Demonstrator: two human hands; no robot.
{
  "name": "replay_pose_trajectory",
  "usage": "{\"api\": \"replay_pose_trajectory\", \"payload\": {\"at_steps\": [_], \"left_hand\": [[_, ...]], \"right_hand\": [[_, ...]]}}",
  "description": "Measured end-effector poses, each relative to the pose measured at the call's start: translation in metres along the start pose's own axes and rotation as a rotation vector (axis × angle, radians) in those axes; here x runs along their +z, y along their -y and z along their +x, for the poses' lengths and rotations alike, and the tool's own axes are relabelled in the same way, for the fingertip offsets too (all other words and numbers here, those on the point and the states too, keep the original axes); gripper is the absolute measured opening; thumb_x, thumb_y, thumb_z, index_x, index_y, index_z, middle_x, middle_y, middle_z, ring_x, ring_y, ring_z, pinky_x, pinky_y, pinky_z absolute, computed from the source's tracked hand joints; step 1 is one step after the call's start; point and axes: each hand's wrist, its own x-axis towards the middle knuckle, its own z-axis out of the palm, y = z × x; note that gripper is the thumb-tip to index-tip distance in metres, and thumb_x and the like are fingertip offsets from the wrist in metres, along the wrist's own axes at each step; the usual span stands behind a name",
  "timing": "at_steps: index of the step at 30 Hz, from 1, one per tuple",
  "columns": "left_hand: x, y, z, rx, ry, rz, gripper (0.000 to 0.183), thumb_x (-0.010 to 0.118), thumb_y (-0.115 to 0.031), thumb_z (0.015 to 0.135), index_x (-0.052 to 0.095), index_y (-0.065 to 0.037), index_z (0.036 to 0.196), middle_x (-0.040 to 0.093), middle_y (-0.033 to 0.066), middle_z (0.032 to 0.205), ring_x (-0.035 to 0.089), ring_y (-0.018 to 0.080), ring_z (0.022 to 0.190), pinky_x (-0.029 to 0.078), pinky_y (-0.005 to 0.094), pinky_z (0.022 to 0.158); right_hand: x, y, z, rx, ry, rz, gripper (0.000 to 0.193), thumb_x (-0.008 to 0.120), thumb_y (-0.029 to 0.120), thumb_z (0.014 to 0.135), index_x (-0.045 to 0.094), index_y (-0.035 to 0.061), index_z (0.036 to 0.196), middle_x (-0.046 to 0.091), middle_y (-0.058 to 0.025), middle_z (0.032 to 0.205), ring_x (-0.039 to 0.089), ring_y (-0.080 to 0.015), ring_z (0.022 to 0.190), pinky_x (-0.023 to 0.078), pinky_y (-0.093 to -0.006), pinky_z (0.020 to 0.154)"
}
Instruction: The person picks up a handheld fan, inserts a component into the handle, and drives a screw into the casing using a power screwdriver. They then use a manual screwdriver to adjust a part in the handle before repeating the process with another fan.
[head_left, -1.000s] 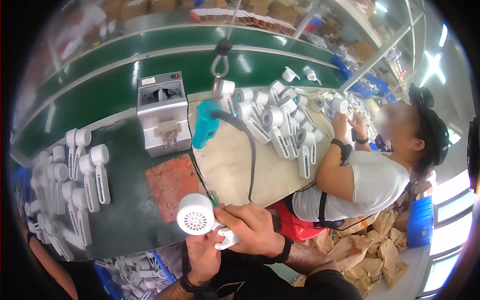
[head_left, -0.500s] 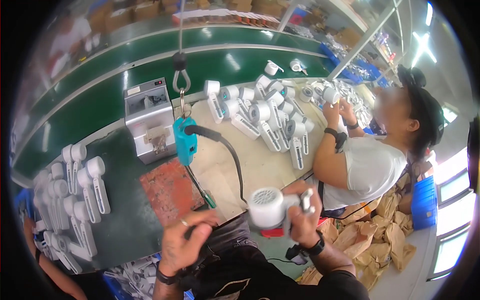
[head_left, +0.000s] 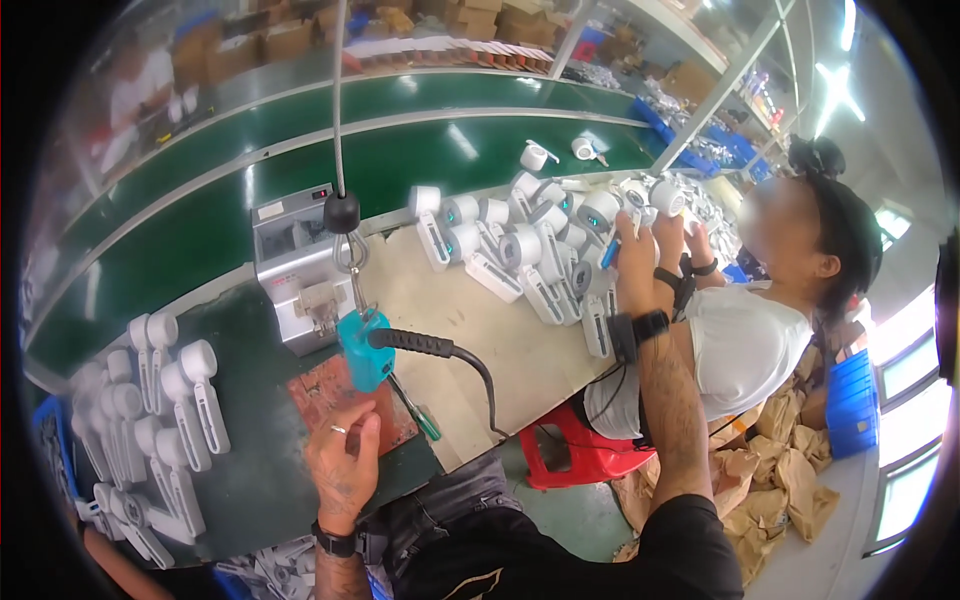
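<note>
My right hand reaches out to the far right of the table, closed round a white handheld fan at the edge of a pile of similar fans. A blue piece shows beside its fingers; the grip itself is partly hidden. My left hand hovers, empty, over the near edge of a worn red pad, its fingers loosely bent and the thumb apart. Just beyond it, a teal corded tool, seemingly an electric screwdriver, hangs from a hook and cable. A green-tipped rod lies beside the pad.
Behind the tool stands a silver box-shaped machine. More white fans cluster at the left. A co-worker sits at the right, hands close to mine. A red stool, brown bags and a green conveyor surround the table.
My right hand has carried the fan from near my body out to the pile. My left hand has shifted slightly left, and the hanging tool has swung, its cord now turned toward me.
</note>
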Motion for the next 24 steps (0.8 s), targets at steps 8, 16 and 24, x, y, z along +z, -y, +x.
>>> {"api": "replay_pose_trajectory", "payload": {"at_steps": [8, 16, 24], "left_hand": [[-0.001, -0.002, -0.001, 0.045, -0.001, 0.036, 0.016, 0.068, -0.01, 0.091, 0.071, -0.002, 0.105, 0.068, 0.0114, 0.086, 0.065, 0.0233, 0.072, 0.05, 0.0337, 0.068], [0.005, -0.003, 0.001, 0.067, -0.008, 0.042, 0.015, 0.067, -0.009, 0.092, 0.072, -0.001, 0.104, 0.068, 0.0126, 0.085, 0.064, 0.0238, 0.072, 0.05, 0.0331, 0.068], [-0.005, -0.006, -0.004, 0.034, -0.011, 0.082, 0.015, 0.067, -0.01, 0.092, 0.072, 0.0, 0.103, 0.068, 0.0133, 0.085, 0.064, 0.0246, 0.073, 0.05, 0.0334, 0.068]], "right_hand": [[0.0, -0.059, 0.104, -0.274, -0.294, -0.596, 0.068, 0.07, 0.048, 0.088, 0.057, -0.0096, 0.122, 0.067, -0.0305, 0.11, 0.065, -0.0424, 0.108, 0.05, -0.0466, 0.092], [-0.043, -0.097, 0.158, -0.321, -0.099, -0.871, 0.045, 0.06, 0.039, 0.093, 0.063, -0.0026, 0.111, 0.067, -0.031, 0.106, 0.063, -0.0497, 0.103, 0.05, -0.0527, 0.09], [-0.026, -0.088, 0.161, -0.143, -0.179, -0.655, 0.043, 0.06, 0.038, 0.094, 0.064, -0.0017, 0.109, 0.07, -0.0235, 0.092, 0.069, -0.0403, 0.095, 0.051, -0.0524, 0.085]]}}
